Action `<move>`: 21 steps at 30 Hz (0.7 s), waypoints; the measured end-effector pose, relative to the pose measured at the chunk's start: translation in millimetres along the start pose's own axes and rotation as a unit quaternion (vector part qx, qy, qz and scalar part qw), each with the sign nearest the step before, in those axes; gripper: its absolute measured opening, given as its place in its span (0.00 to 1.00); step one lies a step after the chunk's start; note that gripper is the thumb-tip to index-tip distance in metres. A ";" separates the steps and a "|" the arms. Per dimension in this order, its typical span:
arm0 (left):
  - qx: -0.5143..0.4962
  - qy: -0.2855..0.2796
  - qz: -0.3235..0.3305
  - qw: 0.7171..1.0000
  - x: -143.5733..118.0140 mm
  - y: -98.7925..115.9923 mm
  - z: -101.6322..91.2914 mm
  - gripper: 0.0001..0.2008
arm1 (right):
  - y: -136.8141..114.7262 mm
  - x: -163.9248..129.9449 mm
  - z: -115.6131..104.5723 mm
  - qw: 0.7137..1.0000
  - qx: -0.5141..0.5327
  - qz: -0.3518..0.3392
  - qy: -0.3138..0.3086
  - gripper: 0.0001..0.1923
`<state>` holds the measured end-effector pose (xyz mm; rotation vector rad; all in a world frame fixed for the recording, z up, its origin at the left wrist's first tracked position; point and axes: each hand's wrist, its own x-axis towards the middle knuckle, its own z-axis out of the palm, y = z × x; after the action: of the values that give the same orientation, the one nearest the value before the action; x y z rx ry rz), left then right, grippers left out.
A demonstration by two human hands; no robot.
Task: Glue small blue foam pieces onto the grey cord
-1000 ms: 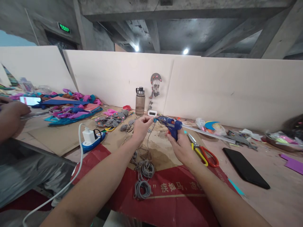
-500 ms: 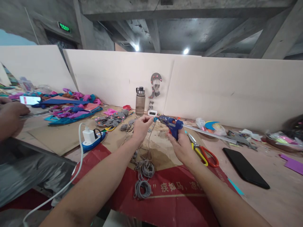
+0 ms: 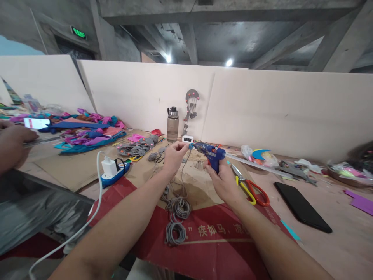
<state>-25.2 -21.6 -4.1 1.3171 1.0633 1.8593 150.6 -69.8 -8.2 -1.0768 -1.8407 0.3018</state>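
My right hand [image 3: 223, 181] grips a blue glue gun [image 3: 210, 153] by its handle, with the nozzle pointing left. My left hand [image 3: 174, 156] pinches the end of a thin grey cord [image 3: 184, 171] right at that nozzle tip. The cord hangs down from my fingers to loose grey coils [image 3: 176, 219] lying on cardboard and a red printed sheet [image 3: 215, 237]. Both hands are raised a little above the table.
Scissors with yellow and red handles [image 3: 250, 189] and a black phone [image 3: 302, 207] lie to the right. A blue power strip with a white charger [image 3: 112, 170] sits left; a water bottle [image 3: 172, 124] stands at the back. Another person's hand [image 3: 13, 144] is at far left, near colourful craft scraps [image 3: 87, 130].
Almost nothing: my hands keep the glue gun and cord together, shifted only slightly. The other person's hand at far left has moved a little.
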 end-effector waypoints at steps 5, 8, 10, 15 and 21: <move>-0.004 -0.005 0.000 1.000 -1.1 1.3 0.7 0.10 | 3.4 1.6 0.5 1.000 0.003 -0.004 0.017 0.15; -0.003 -0.002 0.001 1.000 -1.5 2.4 1.1 0.10 | 3.5 1.5 0.4 1.000 0.003 -0.003 0.017 0.13; 0.002 -0.001 0.002 1.000 -1.7 3.5 1.3 0.10 | 2.3 1.1 0.3 1.000 0.007 0.001 0.015 0.13; 0.000 -0.004 -0.001 1.000 -1.1 3.5 1.1 0.10 | 0.1 0.7 0.1 1.000 0.012 0.005 0.012 0.13; -0.012 0.001 0.001 1.000 1.1 -1.4 0.2 0.10 | 8.8 2.6 -0.3 0.999 0.031 0.000 0.036 0.10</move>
<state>-25.3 -19.9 -4.8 1.3029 1.0373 1.8688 155.2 -62.8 -11.7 -1.0331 -1.7554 0.3136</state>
